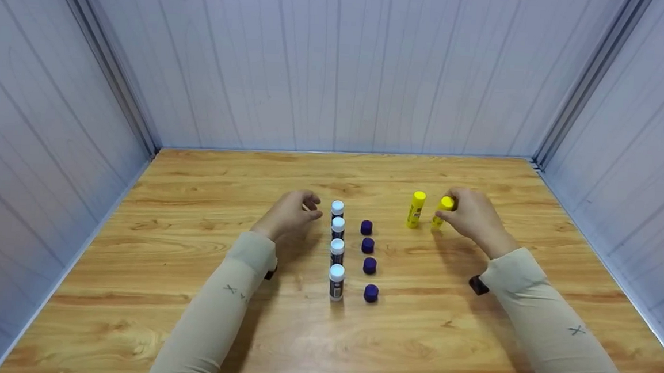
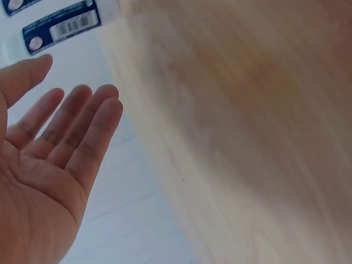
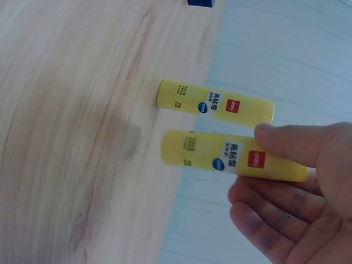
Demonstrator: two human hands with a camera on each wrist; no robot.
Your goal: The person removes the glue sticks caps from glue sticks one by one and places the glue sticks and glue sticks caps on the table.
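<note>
In the head view my right hand (image 1: 475,217) pinches a yellow glue stick (image 1: 441,210) between thumb and fingers near its top. The right wrist view shows this glue stick (image 3: 209,151) with a red logo, its lower end close over the table. A second yellow glue stick (image 1: 416,209) stands upright just to its left. My left hand (image 1: 293,212) holds nothing, fingers relaxed and palm turned towards a row of several white-capped tubes (image 1: 335,287) with dark labels. Its fingertips are apart from the farthest tube (image 1: 337,208); the left wrist view shows a barcode on one tube (image 2: 63,26).
Several small dark purple caps (image 1: 369,265) form a line just right of the tubes, running front to back. All stand on a wood-grain table (image 1: 205,190). White panelled walls (image 1: 339,66) enclose its back and both sides.
</note>
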